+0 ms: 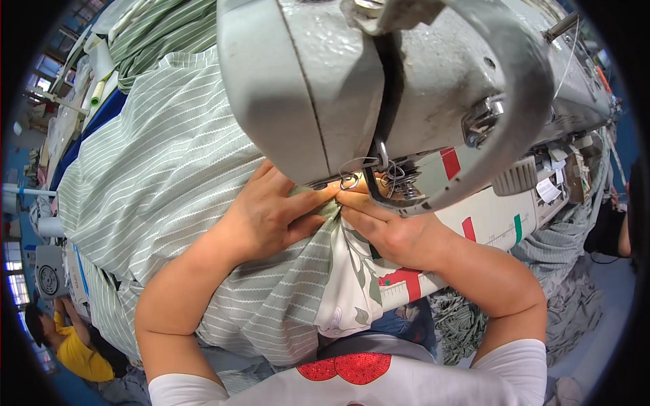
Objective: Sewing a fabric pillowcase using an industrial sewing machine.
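Under the head of a grey sewing machine (pixel 305 81), my two hands meet at the edges of two cloths near the needle area. My left hand (pixel 271 213) is closed on the grey-green striped fabric (pixel 169 155), its thumb and forefinger pointing at the gathered edge. Close against it, my right hand (pixel 399 233) pinches the white leaf-print fabric (pixel 349 291), fingers pressed together. The cloths run together into a fold between my fingertips. The machine head and its curved guard (pixel 528 101) partly hide the fingers of both hands and the needle.
The white machine bed (pixel 487 210) bears red and green tape marks and a printed scale. A ribbed grey knob or lever (pixel 514 177) sits at right. Green striped cloth (pixel 169 34) is piled at far left. A person in yellow (pixel 84 352) is at lower left.
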